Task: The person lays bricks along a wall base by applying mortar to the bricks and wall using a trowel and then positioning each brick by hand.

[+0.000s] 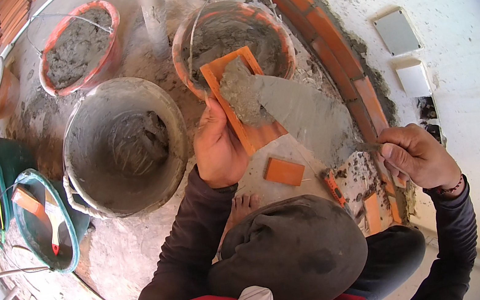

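Concrete floor (121, 248): far and left edges crowded by six round buckets (91, 147)
Left hand (218, 148): orange clay brick (266, 135) gripped
Right hand (417, 154): grey trowel (309, 112) held

Head-worn fisheye, facing steeply down.
Centred close, just right of the round grey mortar-smeared bucket (86, 139).

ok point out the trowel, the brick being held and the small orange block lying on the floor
Trowel (310, 111), head view: on its broad blade.
Held brick (266, 135), head view: on its bare lower end.
Small orange block (284, 171), head view: on the middle of its upper face.
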{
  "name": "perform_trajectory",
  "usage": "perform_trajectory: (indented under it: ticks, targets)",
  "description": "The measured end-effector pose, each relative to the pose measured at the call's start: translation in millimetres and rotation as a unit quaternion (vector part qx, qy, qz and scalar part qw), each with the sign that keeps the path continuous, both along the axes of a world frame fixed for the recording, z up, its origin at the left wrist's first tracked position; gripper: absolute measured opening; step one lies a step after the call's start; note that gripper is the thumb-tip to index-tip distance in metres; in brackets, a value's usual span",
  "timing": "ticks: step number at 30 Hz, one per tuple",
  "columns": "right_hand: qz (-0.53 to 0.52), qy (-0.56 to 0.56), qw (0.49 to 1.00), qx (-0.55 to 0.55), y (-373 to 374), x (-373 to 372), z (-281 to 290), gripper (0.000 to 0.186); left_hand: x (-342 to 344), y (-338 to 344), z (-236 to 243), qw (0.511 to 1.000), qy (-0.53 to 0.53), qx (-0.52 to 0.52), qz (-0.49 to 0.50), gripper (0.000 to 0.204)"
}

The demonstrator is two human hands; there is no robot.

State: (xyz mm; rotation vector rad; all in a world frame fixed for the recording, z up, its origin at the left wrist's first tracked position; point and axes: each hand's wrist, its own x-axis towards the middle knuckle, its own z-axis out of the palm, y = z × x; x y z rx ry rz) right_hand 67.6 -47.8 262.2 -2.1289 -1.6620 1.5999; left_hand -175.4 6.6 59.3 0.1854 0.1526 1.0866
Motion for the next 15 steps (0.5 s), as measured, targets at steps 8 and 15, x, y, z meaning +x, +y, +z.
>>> perform_trajectory:
  ticks: [8,15]
  targets:
    - [0.149,-0.018,0.979,0.141,4,19,-9,0.03,-12,0,6,1.0,0.005,-0.025,-0.012,0.054]
    - [0.092,0.01,0.985,0.144,13,16,-16,0.03,-21,-4,7,0.998,0.018,0.009,-0.062,0.053]
